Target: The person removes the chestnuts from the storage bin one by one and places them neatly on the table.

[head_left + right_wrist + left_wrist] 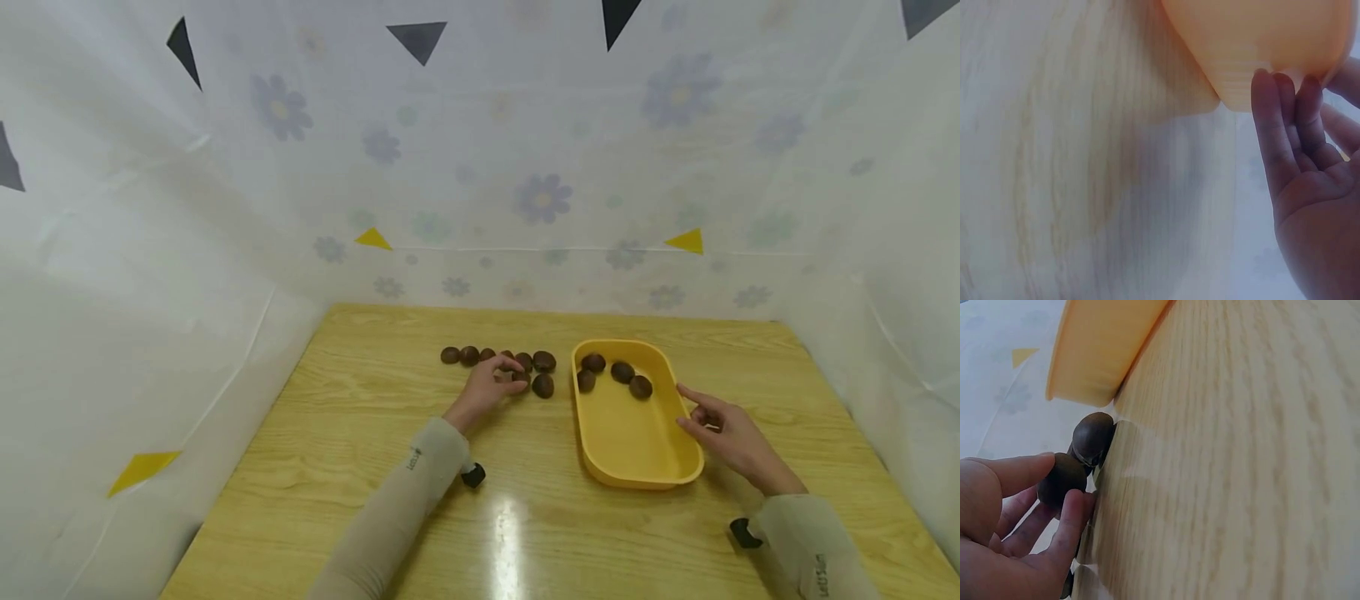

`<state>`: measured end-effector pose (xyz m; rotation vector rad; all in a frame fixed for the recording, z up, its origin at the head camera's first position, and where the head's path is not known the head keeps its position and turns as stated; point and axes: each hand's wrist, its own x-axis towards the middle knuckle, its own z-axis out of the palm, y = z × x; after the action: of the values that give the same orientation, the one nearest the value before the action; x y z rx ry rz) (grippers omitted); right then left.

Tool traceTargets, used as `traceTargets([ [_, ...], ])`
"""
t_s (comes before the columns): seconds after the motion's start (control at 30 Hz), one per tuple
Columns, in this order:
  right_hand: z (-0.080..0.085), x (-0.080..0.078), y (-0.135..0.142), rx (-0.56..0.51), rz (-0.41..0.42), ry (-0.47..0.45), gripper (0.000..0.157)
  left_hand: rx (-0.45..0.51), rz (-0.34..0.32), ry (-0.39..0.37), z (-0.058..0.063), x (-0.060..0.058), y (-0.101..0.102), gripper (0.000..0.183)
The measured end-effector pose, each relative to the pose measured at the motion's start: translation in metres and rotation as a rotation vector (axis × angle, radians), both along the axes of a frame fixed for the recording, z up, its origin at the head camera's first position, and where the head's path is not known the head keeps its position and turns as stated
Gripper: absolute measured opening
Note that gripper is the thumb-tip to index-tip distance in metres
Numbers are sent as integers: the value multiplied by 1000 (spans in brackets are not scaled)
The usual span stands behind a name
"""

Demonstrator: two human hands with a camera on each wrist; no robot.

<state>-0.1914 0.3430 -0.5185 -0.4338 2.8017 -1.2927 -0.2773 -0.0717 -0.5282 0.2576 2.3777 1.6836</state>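
Note:
My left hand (487, 390) pinches a dark brown chestnut (1062, 480) between thumb and fingers, low over the table. Just right of it lies another chestnut (543, 386), and behind them a row of several chestnuts (468, 356) runs left to right, partly hidden by the fingers. A yellow tray (637, 442) stands to the right with several chestnuts (622, 372) in its far half. Against the tray's right outer wall rest the fingertips of my right hand (731, 433). In the right wrist view its fingers (1269, 128) are mostly extended along that wall.
The wood-grain table (337, 467) reaches back to a pale flowered curtain (480, 192), which also hangs along both sides. Small black and yellow triangles (372, 239) mark the curtain. A dark wrist device (473, 476) sits at the left cuff.

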Motion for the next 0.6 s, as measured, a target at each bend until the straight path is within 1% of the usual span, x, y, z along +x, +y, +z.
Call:
traceTargets([
  [0.17,1,1,0,-2,3,-5,61,-41,2,12,1,2,1,23],
  [0.4,2,2,0,2,3,4,61,-72,-34,45,6,3,3,25],
  [0.6,3,2,0,0,4,3,61,-114,-16,56,6,2,3,25],
])
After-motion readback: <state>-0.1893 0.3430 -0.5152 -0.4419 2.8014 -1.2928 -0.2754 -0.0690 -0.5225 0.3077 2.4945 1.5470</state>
